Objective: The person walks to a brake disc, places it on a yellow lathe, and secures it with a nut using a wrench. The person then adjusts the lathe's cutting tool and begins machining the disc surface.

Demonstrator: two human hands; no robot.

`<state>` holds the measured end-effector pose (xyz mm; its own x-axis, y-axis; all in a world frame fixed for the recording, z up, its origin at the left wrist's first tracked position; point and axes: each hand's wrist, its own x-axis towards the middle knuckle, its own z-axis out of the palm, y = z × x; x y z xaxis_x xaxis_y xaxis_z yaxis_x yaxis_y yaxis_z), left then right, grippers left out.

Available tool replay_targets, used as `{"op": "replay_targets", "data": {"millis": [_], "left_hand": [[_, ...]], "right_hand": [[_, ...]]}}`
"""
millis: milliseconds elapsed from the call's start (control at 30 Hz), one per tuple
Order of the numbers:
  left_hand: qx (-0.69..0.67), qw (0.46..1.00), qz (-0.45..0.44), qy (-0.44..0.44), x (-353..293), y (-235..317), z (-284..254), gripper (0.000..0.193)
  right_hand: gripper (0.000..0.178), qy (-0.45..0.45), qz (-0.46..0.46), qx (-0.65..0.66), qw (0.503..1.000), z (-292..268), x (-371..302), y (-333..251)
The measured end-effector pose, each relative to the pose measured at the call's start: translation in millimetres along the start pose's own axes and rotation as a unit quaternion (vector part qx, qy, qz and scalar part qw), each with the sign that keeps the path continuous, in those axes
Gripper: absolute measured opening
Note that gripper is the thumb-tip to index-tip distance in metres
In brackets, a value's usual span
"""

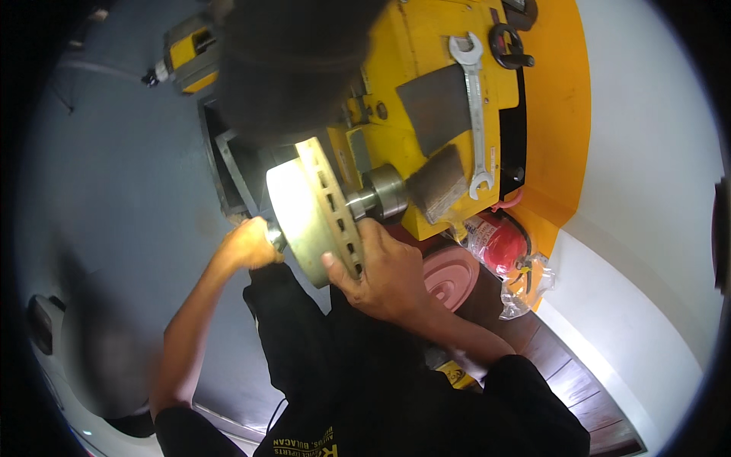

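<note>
Strong glare on disc (292, 213) face, nearly blown out; grey floor (122, 175) dim, w/ soft shadows. Dk shape (297, 65) up top blurry, prob. OOF. Fisheye bends edges, blk vignette.

A blurred dark shape (297, 68) partly hides the yellow machine (417, 47).

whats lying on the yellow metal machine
On the yellow metal machine lie a silver double-ended wrench, a dark flat sheet and a brownish rectangular piece. A dark blurred shape hides its upper left; anything there or under the sheet is covered.
</note>
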<state>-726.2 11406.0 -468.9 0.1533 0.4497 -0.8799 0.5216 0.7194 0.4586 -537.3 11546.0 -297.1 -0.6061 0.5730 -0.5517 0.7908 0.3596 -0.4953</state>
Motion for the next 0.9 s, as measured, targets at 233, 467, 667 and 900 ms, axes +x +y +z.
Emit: {"op": "replay_targets", "data": {"millis": [233,467,667,900], "left_hand": [[0.096,0.897,0.003,0.431,-23.3,16.9,60.6,0.024],[-0.071,0.978,0.166,0.108,-30.8,-8.7,2.8,0.042],[0.039,0.991,-0.010,0.126,-24.1,30.5,-3.4,0.033],[-0.076,0.941,0.056,0.325,-45.0,-9.4,49.7,0.026]], "right_hand": [[0.044,0.368,0.032,-0.255,0.894,-102.4,74.2,98.4],[0.047,0.237,0.064,-0.215,0.945,-120.1,103.4,155.1],[0.037,0.213,0.075,-0.132,0.965,-163.3,51.2,139.7],[0.053,0.107,0.188,0.133,0.967,-101.3,-135.6,20.1]]}}
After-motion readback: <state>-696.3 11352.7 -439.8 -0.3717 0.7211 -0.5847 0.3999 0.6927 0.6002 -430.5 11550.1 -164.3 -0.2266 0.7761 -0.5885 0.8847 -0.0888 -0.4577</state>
